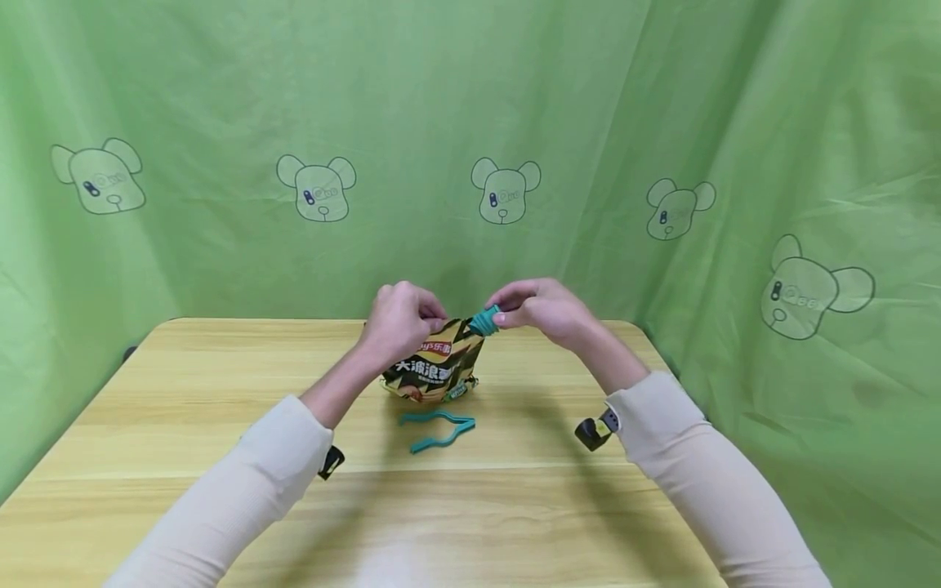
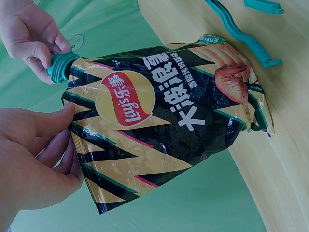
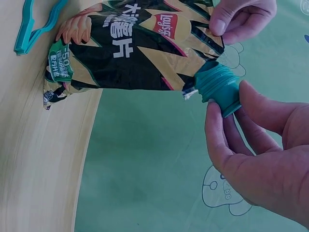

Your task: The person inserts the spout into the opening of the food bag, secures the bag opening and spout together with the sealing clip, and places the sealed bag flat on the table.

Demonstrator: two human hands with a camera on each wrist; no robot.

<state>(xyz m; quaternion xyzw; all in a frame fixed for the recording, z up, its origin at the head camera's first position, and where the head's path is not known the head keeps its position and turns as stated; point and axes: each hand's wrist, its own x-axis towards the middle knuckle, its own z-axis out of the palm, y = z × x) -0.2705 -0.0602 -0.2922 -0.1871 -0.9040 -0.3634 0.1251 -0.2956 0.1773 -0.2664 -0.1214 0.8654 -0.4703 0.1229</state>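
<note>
A black-and-gold Lay's chip bag (image 1: 430,376) stands upright on the table, its top edge raised toward both hands. My left hand (image 1: 397,327) pinches that top edge between thumb and fingers, clearly so in the left wrist view. With thumb and fingertips, my right hand (image 1: 547,310) holds a teal ribbed spout (image 3: 217,89) at the bag's other top corner. The corner of the bag meets the spout's end; how far it goes inside is hidden. In front of the bag lies a teal V-shaped clip (image 1: 465,424) with its two arms spread apart.
The wooden table (image 1: 220,376) reaches back to a green curtain (image 1: 412,98) printed with bear-head outlines, which also hangs along the sides. Dark wrist devices (image 1: 594,430) hang below both sleeves.
</note>
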